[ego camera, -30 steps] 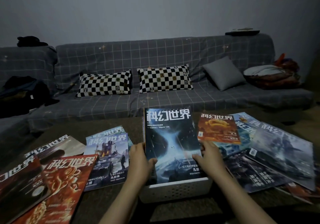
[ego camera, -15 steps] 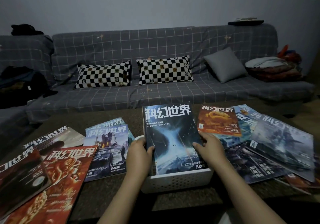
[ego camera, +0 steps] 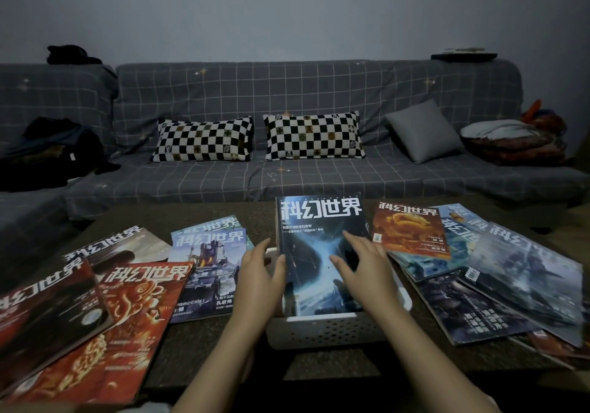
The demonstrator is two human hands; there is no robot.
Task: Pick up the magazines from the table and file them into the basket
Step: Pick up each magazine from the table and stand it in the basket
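The blue-covered science-fiction magazine (ego camera: pixel 319 253) stands upright in the white perforated plastic basket (ego camera: pixel 325 329) near the table's front edge, leaning back on others behind it. The left hand (ego camera: pixel 260 280) lies open against its left edge and the right hand (ego camera: pixel 364 272) rests flat, fingers spread, on the cover. Left unsupported, I judge the tall, limp magazine may slump forward or tip the light basket, while the loose magazines (ego camera: pixel 134 310) overhanging the table's left edge could slide off.

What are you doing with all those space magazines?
A person is filing magazines into a white basket on the table. A blue-covered magazine stands upright in it now. The left hand touches its left edge, and the right hand rests spread on its cover. More magazines lie on both sides, like the orange dragon one, waiting to be filed.
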